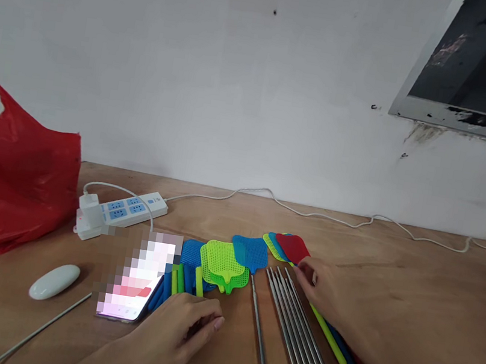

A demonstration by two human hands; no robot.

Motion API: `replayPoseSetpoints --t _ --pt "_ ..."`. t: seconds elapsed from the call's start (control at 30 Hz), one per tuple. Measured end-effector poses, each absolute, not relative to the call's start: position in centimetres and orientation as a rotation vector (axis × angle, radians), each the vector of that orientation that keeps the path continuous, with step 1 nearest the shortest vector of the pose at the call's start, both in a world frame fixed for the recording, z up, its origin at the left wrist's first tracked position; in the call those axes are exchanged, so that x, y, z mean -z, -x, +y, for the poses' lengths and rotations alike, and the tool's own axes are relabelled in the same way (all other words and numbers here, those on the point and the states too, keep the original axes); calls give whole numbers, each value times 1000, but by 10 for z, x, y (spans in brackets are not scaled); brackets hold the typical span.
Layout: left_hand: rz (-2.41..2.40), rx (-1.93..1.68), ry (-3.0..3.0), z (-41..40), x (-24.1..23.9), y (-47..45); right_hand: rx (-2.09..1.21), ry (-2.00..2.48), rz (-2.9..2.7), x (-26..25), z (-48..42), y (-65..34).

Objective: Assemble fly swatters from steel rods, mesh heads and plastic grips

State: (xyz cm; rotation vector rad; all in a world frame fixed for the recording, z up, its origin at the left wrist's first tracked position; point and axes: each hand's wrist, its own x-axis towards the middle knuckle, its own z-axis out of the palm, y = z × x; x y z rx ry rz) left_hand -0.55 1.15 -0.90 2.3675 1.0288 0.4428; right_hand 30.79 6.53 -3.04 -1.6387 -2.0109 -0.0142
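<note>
My right hand (320, 283) is closed at the neck of a red fly swatter (291, 248), which overlaps blue and yellow-green swatters. Below that hand, a yellow-green handle (329, 338) and a dark blue handle stick out. My left hand (184, 328) rests on the table with curled fingers and nothing visible in them. Beyond it lie overlapping swatter heads, among them a yellow-green one (225, 257) and a blue one (252, 251). A metal rod (260, 336) runs down from the blue head. Several loose metal rods (297, 324) lie between my hands. Short coloured handles (177, 282) sit behind my left hand.
A lit phone (136, 282) leans left of the handles. Farther left are a white oval object (55, 282), a power strip (133, 211) with a plugged-in charger (89, 214), and a red plastic bag (18, 185). A white cable (320, 215) runs along the wall.
</note>
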Motion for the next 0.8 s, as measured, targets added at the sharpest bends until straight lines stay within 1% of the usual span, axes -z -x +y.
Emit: replayPoseSetpoints --t 0.1,0.23,0.47,0.7,0.8 --pt "1036 -453 -2419 12 10 6 -42 1424 -2192 26 48 -284" --pt "1057 -434 -2510 12 13 7 -51 1273 -2386 24 26 -258" --pt "1139 -463 -2577 13 16 6 -114 1331 -2449 24 15 -244" --pt "1436 -848 -2827 23 17 12 -200 1402 -2403 26 12 -243" --pt "1577 -864 -2876 29 21 14 -279 1443 -2358 24 10 -242"
